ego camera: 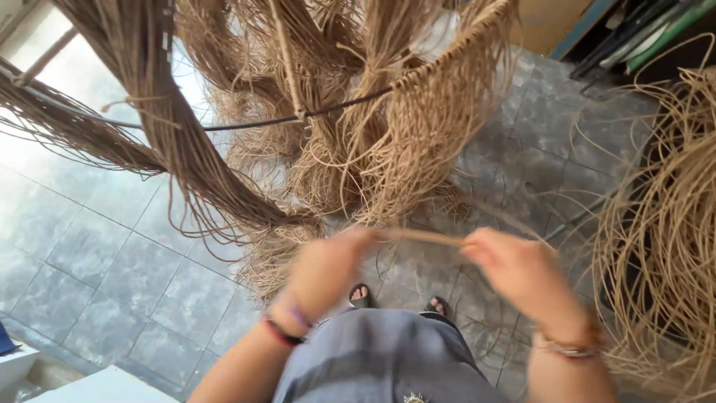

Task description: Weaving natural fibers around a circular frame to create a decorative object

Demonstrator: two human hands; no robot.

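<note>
A: Looking down, we see the big hanging mass of tan fibre (pixel 358 112) draped over a thin dark rod (pixel 246 123), above the grey tiled floor (pixel 112 254).

B: We see a looser fibre pile (pixel 664 224) at right. Lower down, our left hand (pixel 324 272) and right hand (pixel 522 272) each pinch an end of one fibre strand (pixel 421 236), stretched between them.

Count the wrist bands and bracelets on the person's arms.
3, though blur may hide more: a red-and-black band and a purple band on the left wrist, and a pale beaded bracelet on the right wrist.
</note>
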